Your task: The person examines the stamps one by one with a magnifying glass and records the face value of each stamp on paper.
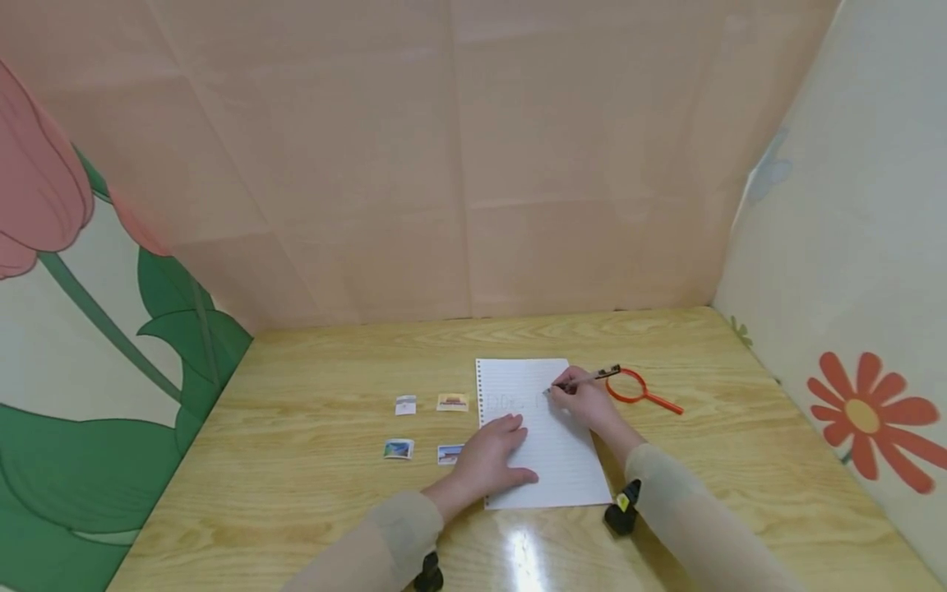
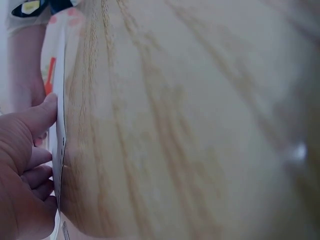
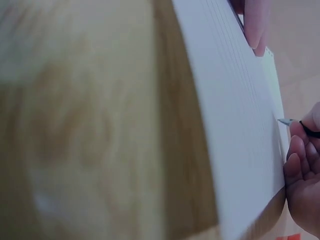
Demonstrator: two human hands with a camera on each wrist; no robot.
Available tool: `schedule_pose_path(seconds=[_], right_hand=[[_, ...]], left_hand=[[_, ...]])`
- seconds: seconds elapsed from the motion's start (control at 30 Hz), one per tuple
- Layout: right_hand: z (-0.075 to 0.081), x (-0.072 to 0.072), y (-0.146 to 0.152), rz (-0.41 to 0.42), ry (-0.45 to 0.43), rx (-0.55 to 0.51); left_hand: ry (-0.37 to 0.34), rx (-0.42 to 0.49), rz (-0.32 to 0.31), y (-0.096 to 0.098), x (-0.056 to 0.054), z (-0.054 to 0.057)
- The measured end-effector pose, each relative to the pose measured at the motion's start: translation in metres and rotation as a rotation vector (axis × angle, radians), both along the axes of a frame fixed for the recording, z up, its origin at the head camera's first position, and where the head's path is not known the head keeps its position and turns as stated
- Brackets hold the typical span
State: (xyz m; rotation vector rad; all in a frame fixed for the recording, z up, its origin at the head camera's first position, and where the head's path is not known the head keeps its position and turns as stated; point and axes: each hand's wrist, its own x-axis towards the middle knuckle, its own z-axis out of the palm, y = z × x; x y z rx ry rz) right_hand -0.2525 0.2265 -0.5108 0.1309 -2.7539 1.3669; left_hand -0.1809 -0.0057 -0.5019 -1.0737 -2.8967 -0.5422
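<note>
A lined sheet of paper (image 1: pixel 547 460) with punched holes down its left side lies on the wooden table. My right hand (image 1: pixel 588 403) pinches a dark pen (image 1: pixel 592 376), its tip at the paper's upper part, beside faint handwriting (image 1: pixel 510 403). In the right wrist view the pen's pointed tip (image 3: pixel 285 121) meets the sheet, and the fingers are bent around the barrel. My left hand (image 1: pixel 490 454) rests flat on the paper's left side, fingers and thumb spread. In the left wrist view the left hand (image 2: pixel 25 165) lies along the sheet's edge.
Left of the paper lie several small picture cards, among them a yellowish card (image 1: pixel 453 402), a green-blue card (image 1: pixel 399 449) and a pale card (image 1: pixel 405 404). One blue card (image 1: pixel 448 454) is partly behind the left hand. A red magnifying glass (image 1: pixel 664 404) lies to the right.
</note>
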Motion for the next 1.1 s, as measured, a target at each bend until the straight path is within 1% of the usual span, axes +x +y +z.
schedule_pose_path(seconds=[0.13, 0.3, 0.57, 0.87, 1.1], right_hand=[[0.0005, 0.0019, -0.0013, 0.025, 0.033, 0.033], [0.0016, 0.0040, -0.0027, 0.052, 0.034, 0.038], [0.0012, 0.0033, -0.0031, 0.054, 0.046, 0.044], [0.0010, 0.0031, -0.0021, 0.065, 0.043, 0.040], [0.0019, 0.0063, 0.0016, 0.030, 0.023, 0.047]], left_hand=[[0.001, -0.002, 0.000, 0.0001, -0.0001, -0.0004], [-0.001, -0.002, -0.001, 0.0002, -0.0001, -0.0003], [0.013, -0.009, 0.000, 0.0001, 0.0001, 0.0000], [0.002, -0.013, -0.003, 0.0005, 0.0003, 0.0021], [-0.003, -0.011, -0.003, 0.0009, -0.0001, 0.0008]])
